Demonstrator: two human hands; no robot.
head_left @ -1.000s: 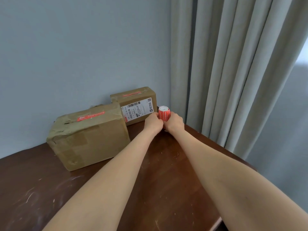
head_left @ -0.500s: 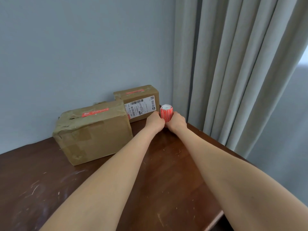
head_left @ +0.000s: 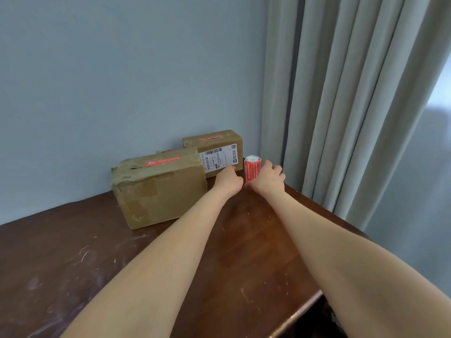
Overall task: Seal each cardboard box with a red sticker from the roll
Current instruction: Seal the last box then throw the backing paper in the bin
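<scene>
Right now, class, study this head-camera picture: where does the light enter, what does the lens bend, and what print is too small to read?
Head view throughout: daylight enters at the far right, past the curtain; the wide lens bows its folds; the print on the white label and the sticker roll is too small to read.

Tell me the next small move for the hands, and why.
Probably draw both hands back: the sticker roll stands upright on the table between the left hand and right hand, and the larger box and smaller box each already show a red sticker on top.
</scene>
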